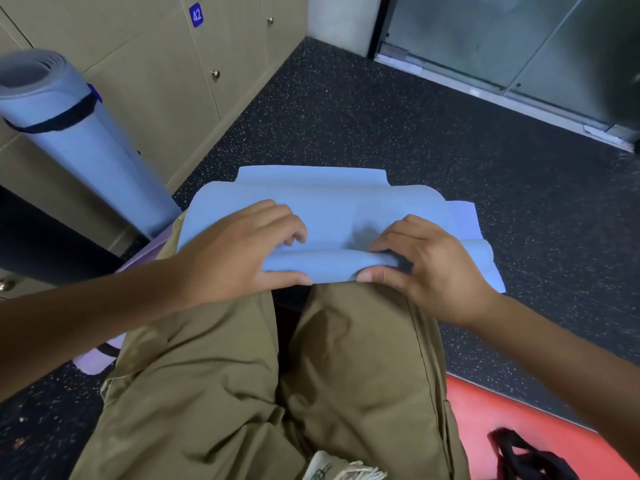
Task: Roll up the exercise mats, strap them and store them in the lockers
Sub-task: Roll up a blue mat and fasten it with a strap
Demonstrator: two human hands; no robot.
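Observation:
A light blue exercise mat [322, 206] lies on the dark floor in front of my knees, its near end curled into a small roll. My left hand [239, 247] grips the left part of that roll, thumb under, fingers over. My right hand [426, 265] pinches the roll's right part the same way. A second blue mat [86, 140], fully rolled and bound with a black strap [55, 121], leans against the beige lockers [166, 74] at the left. A black strap [530, 455] lies on a red mat [512, 420] at the bottom right.
Locker number 42 [196, 15] is at the top. A lilac mat [100, 358] lies under my left leg. A glass door with a metal threshold [502, 95] runs along the top right. Speckled black flooring [381, 116] stretches ahead.

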